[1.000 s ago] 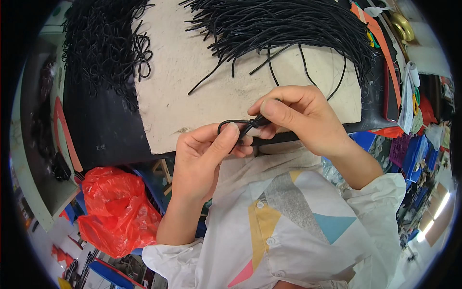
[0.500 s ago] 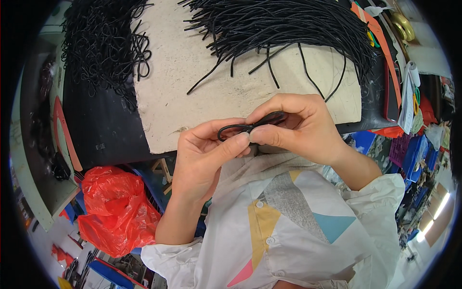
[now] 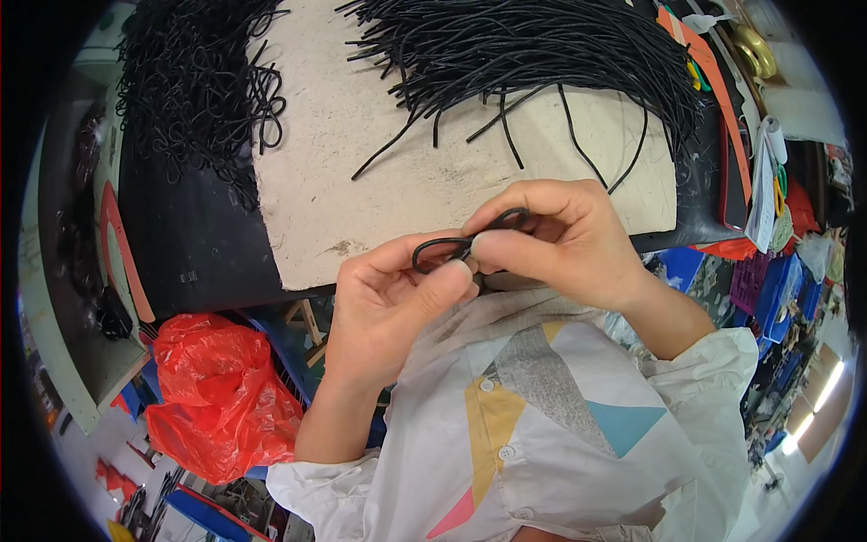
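Between my two hands is a thin black cord [image 3: 432, 243], bent into a loop on each side. My left hand [image 3: 388, 294] pinches it near the left loop, thumb against fingers. With thumb and forefinger, my right hand [image 3: 564, 237] grips the cord beside the smaller right loop. The fingertips of both hands meet at the middle, so the crossing there is partly hidden. Both hands hover over the near edge of a beige board [image 3: 361, 212]. Farther off on that board lies a thick bundle of straight black cords [image 3: 542, 54], several ends sticking out toward me.
A heap of looped black cords [image 3: 185, 99] lies at the far left on the black tabletop [image 3: 203, 239]. A red plastic bag [image 3: 221, 397] sits below the table's left side. Orange strips [image 3: 713, 90] and a paper roll [image 3: 769, 181] lie along the right edge.
My left thumb has slid slightly down and right, and the left loop has shifted a little. My right thumb has moved up slightly. Both hands keep their pinch on the cord.
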`<state>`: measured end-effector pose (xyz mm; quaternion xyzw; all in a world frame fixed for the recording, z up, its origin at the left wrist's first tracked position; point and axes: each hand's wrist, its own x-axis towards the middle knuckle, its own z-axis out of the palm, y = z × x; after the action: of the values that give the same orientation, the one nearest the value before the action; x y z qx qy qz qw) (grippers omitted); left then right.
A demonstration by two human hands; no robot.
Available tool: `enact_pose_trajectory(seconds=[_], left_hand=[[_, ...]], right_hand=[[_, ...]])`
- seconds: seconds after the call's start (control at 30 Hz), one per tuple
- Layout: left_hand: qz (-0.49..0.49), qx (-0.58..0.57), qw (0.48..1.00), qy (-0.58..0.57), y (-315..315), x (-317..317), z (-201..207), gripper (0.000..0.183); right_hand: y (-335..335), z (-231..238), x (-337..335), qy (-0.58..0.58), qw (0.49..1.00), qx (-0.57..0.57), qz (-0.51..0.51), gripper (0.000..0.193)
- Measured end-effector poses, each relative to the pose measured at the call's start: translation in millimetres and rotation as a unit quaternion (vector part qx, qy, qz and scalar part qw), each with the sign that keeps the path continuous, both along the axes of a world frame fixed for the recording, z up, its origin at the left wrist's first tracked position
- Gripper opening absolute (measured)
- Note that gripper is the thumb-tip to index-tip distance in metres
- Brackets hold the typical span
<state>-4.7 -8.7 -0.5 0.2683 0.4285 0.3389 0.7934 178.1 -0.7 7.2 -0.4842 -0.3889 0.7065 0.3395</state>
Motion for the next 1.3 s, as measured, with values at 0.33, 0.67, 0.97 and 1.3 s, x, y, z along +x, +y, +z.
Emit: enact_pose_trajectory(seconds=[0.33,0.67,0.97,1.3], left_hand=[[-0.066,-0.015,0.997,0.03,9,1,3,0.014],[-0.049,0.011,0.998,0.025,5,1,1,0.014],[0.046,0.02,0.999,0.008,-1,6,2,0.022],[0.122,0.065,0.99,0.017,-7,6,0,0.021]], right_hand=[[0,-5,7,-0.116,0.97,0.203,0.069,0.012],[2,3,8,0.099,0.992,-0.065,0.047,0.018],[-7,1,3,-0.086,0.991,0.107,0.008,0.01],[-14,1,1,-0.148,0.965,0.217,0.011,0.005]])
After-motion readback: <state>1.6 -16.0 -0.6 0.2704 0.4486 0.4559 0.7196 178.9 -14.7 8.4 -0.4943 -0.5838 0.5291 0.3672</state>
